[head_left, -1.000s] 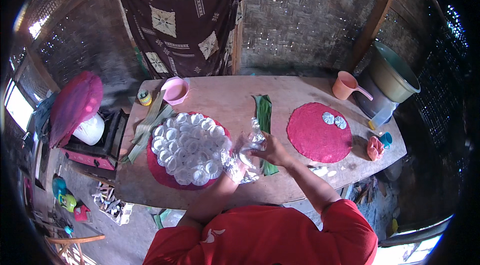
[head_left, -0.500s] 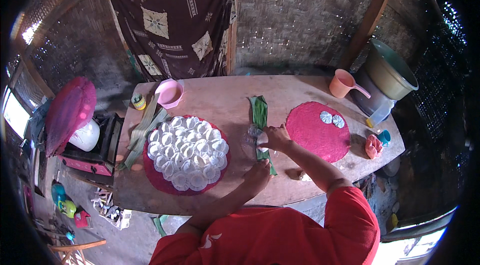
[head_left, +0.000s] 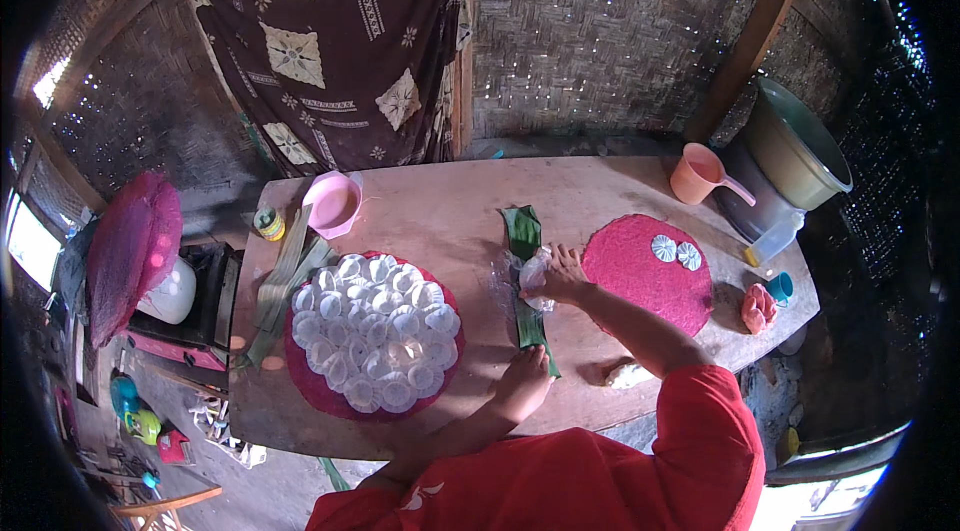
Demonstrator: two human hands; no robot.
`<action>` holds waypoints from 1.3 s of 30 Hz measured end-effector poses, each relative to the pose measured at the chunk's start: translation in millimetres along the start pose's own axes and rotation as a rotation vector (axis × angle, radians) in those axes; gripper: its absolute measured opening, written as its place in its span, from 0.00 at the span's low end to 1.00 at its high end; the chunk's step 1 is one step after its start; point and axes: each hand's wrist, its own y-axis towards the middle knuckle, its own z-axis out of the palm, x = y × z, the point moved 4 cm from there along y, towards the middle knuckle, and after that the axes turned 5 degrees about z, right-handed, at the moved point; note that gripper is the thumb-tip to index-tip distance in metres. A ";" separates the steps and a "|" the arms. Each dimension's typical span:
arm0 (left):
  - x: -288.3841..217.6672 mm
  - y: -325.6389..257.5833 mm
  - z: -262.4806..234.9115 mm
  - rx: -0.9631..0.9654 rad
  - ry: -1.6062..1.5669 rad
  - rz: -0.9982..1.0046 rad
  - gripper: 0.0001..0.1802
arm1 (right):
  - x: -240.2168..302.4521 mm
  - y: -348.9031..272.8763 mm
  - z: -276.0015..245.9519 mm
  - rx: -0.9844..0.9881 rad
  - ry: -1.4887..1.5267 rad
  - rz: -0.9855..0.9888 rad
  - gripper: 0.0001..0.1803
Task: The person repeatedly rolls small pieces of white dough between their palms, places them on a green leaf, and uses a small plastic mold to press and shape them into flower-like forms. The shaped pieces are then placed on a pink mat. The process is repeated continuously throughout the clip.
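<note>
Mid-frame, the right hand is resting spread fingers on crumpled clear plastic over a long green leaf, seemingly unfinished, the left hand hiding its grip, while two white fluted rounds are lying apparently done at right.

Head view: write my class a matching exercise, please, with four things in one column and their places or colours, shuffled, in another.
Things
1. Right hand
2. Pink bowl
3. Left hand
4. Small cup

Places or colours
A. Near the table's far left corner
B. Blue-green
C. On crumpled clear plastic
D. At the green leaf strip's near end

Pairs: 1-C; 2-A; 3-D; 4-B
</note>
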 end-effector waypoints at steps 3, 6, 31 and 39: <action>-0.3 -1.0 -1.0 0.029 -0.014 0.001 0.27 | -8.6 26.5 -6.3 -0.078 0.010 0.046 0.57; 0.4 -1.4 -2.3 -0.002 -0.006 0.010 0.26 | -19.5 57.6 -11.1 -0.021 0.038 0.134 0.57; 94.6 41.8 -69.5 -0.339 -0.660 -0.242 0.18 | -69.5 -67.3 -74.1 -0.572 0.651 0.339 0.23; 49.1 57.1 -118.0 -0.446 -2.127 -0.212 0.22 | 5.4 -90.2 -100.2 -0.307 1.602 0.150 0.12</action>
